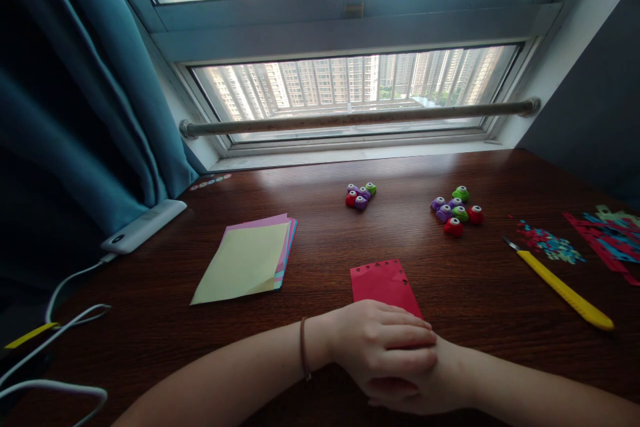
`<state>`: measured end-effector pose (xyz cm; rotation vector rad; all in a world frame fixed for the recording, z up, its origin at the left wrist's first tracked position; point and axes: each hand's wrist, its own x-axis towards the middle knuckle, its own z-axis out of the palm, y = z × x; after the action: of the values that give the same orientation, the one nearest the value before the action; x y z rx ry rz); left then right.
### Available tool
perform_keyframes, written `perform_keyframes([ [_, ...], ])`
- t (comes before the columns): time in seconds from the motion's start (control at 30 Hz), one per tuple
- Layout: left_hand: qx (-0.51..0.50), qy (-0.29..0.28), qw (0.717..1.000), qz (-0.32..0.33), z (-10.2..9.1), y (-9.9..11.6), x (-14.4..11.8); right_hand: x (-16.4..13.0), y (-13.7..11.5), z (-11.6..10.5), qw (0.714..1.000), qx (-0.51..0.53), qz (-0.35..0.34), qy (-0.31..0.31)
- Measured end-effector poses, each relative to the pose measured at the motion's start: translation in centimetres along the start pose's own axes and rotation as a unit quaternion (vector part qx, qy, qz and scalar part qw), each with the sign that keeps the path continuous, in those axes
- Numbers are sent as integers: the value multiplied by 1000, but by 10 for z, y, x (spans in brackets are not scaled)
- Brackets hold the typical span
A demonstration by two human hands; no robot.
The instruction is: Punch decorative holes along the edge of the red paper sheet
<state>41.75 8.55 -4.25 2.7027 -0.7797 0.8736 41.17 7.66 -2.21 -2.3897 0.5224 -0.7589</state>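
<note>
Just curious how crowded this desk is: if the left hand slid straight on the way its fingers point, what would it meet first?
The left hand lies over the right hand, fingers pointing right. That way, bare table follows, then probably the yellow knife, though depth is unclear.

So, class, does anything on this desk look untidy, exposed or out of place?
Paper scraps lie scattered at the right of the desk, and the yellow craft knife beside them has its blade out. The left hand rests over the right hand.
</note>
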Motion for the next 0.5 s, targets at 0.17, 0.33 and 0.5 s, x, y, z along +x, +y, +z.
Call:
perform_keyframes([
  [0.17,-9,22,1000,2,1,0,0,-5,4,10,998,6,38,54],
  [0.33,-6,28,1000,2,0,1,1,-9,6,17,996,28,67,60],
  [0.5,-3,28,1000,1,1,0,1,-7,5,15,994,36,82,62],
])
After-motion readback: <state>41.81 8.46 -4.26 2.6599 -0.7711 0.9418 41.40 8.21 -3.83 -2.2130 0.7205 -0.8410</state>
